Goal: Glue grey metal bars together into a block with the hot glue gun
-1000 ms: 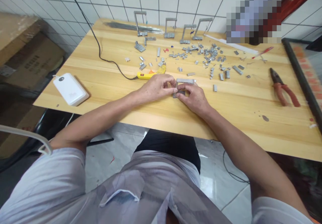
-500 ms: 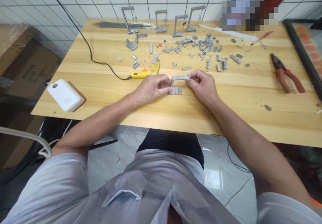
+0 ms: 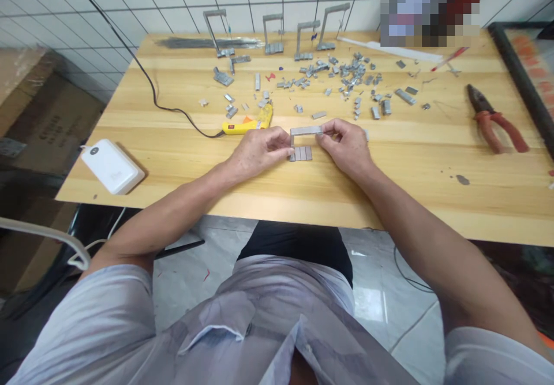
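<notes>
Between my hands is a small grey metal stand (image 3: 306,131), built of strips that look like staple strips. It has a flat base (image 3: 302,153) of several strips lying on the table, an upright at its left and a top arm reaching right. My left hand (image 3: 262,149) pinches the upright side with thumb and fingers, hiding part of it. The free end of the top arm sits in the closed fingertips of my right hand (image 3: 348,147). Just beyond my left hand lies a yellow glue gun (image 3: 246,126) with a black cord.
Similar stands (image 3: 273,32) line the back of the wooden table (image 3: 173,142). Loose strip pieces (image 3: 355,73) lie scattered before them. Red-handled pliers (image 3: 493,122) are at right, a white power bank (image 3: 113,167) at left. A bundle of thin wires (image 3: 186,43) lies at the back left.
The camera view has shifted slightly. Both hands stay on the stand in nearly the same pose, and a grey piece now shows beside the right hand.
</notes>
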{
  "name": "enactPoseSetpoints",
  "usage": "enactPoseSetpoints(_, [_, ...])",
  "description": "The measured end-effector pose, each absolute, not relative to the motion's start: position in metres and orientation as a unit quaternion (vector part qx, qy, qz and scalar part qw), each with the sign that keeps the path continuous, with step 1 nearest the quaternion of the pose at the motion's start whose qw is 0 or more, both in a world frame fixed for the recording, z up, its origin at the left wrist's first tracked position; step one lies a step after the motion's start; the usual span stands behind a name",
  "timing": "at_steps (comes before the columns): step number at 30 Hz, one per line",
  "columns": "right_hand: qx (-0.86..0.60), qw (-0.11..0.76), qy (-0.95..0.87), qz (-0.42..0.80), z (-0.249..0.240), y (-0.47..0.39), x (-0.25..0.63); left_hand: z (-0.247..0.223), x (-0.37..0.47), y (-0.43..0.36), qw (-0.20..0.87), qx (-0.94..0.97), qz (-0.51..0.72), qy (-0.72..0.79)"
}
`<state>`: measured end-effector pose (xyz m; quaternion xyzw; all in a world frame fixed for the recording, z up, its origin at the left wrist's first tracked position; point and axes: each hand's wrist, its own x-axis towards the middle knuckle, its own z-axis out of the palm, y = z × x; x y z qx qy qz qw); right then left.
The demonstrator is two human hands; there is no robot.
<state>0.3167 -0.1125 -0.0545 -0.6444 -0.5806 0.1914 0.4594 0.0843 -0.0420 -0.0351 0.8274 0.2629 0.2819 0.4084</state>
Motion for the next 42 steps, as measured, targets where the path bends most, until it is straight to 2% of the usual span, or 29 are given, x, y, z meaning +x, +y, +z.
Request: enactPoseSetpoints(42, [-0.645, 0.432, -0.604, 0.179, -0.0549, -0.1132, 0.3164, -0.0351, 0.0868, -0.0419, 0.378, 0.838, 0.282, 0.273])
